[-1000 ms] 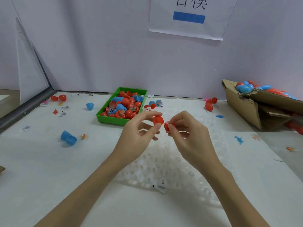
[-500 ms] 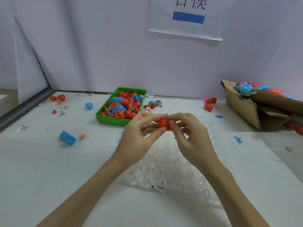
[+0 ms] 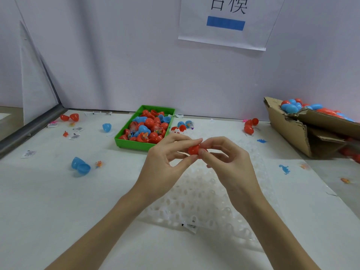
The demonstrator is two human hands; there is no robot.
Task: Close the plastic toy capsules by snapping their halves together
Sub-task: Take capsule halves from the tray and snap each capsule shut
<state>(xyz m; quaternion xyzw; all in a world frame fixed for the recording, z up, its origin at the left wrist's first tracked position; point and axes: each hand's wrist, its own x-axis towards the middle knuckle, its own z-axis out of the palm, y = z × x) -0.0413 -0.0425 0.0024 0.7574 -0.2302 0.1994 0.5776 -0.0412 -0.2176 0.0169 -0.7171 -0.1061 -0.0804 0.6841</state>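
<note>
A second ago your two hands held the red halves apart; now they had come together. Your left hand (image 3: 165, 162) pinched the red capsule (image 3: 194, 149) between thumb and forefinger, and your right hand (image 3: 229, 164) gripped the other end of it with curled fingers, so the two halves met between your fingertips, above the clear plastic sheet (image 3: 194, 201). I could not tell if the seam was fully closed, because your fingers covered it. I judged that the snap was happening or just finished, so one firm squeeze could still be needed.

Beyond your left hand stood the green tray (image 3: 136, 144), full of red and blue pieces. Far to the left of that hand lay an open blue capsule (image 3: 80, 166). Far to the right of your right hand, the cardboard box (image 3: 292, 131) held more capsules.
</note>
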